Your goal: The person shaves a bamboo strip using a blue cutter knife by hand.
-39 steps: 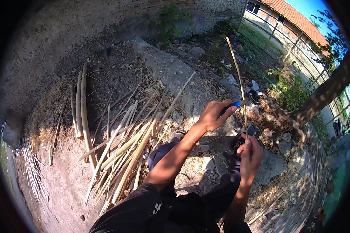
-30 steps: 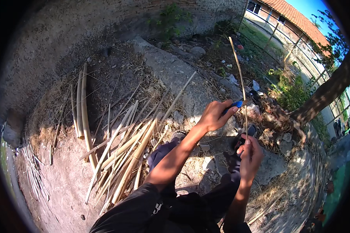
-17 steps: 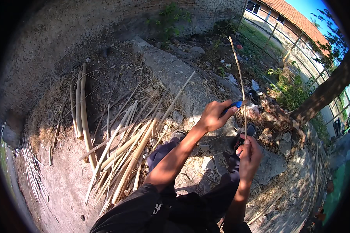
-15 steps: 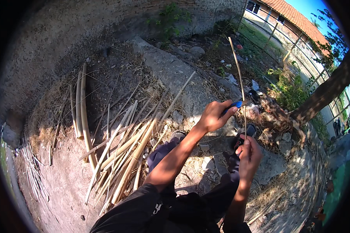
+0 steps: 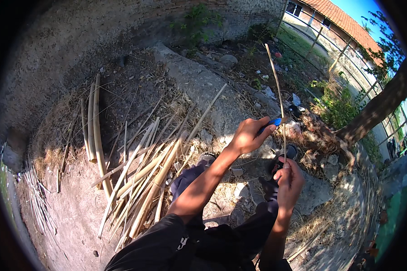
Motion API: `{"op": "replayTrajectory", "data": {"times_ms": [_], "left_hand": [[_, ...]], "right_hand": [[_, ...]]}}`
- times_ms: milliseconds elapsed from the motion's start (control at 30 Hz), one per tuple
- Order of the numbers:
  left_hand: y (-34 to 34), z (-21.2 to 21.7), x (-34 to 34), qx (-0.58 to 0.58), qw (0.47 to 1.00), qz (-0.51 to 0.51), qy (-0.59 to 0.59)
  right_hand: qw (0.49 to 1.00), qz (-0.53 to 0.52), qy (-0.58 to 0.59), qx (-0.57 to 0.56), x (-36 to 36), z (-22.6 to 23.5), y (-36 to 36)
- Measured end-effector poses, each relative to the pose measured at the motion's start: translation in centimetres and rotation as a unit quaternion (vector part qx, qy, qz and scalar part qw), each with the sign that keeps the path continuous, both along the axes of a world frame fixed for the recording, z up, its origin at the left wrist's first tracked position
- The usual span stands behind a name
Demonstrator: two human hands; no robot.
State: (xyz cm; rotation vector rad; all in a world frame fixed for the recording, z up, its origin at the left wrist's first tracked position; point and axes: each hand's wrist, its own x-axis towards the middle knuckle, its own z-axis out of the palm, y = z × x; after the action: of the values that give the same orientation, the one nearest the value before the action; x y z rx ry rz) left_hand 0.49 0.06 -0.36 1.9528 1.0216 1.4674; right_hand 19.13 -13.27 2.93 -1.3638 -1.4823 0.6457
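Note:
My left hand is closed round a knife with a blue handle. Its short brownish blade lies against a long thin bamboo strip, crossing it part way up. Lower down, my right hand pinches the near end of that strip between thumb and fingers. The strip points up and away from me, tilted slightly left. To the left of my legs, a loose heap of split bamboo strips lies on the ground.
Longer curved bamboo pieces lie left of the heap, and thin slivers at far left. A raised concrete edge runs ahead of me. A leaning tree trunk stands at right, with dry debris at its foot.

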Motion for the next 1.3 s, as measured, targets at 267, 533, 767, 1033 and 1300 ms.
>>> {"op": "replayTrajectory", "data": {"times_ms": [267,533,767,1033,1300], "left_hand": [[0.2,-0.2,0.1,0.003,1.000,-0.005,-0.006],[0.1,-0.2,0.3,0.004,1.000,-0.009,-0.020],[-0.2,0.2,0.6,-0.015,1.000,-0.025,-0.007],[-0.5,0.0,1.3,0.014,1.000,0.012,0.000],[1.1,-0.3,1.2,-0.011,0.996,0.076,0.036]], "right_hand": [[1.000,0.008,-0.018,0.010,-0.2,0.1,-0.1],[1.000,0.002,-0.026,0.012,0.0,-0.2,-0.1],[1.000,-0.006,-0.016,0.012,-0.2,0.3,0.8],[0.999,0.017,0.029,0.018,-0.1,-0.1,3.7],[0.993,-0.039,-0.105,0.045,0.4,-1.4,1.5]]}}
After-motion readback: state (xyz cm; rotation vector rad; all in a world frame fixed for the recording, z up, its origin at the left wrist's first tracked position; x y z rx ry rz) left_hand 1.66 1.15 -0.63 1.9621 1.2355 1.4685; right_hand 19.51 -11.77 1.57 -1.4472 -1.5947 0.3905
